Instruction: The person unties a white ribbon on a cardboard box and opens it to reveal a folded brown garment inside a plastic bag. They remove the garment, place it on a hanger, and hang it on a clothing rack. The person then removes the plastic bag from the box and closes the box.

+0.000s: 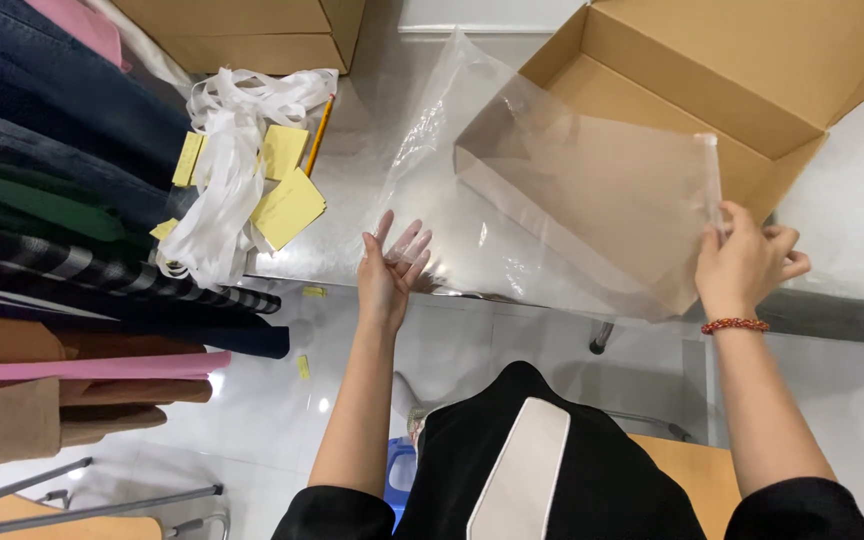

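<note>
Glossy white floor (272, 400), steel table (362, 170)

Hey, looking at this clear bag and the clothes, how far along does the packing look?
Early. Done: the cardboard box stands open and a clear plastic bag is out. In hand: the right hand pinches the bag's edge, and the left hand is flat against its other end. Left: the bag looks empty, and the folded clothes remain stacked.
</note>
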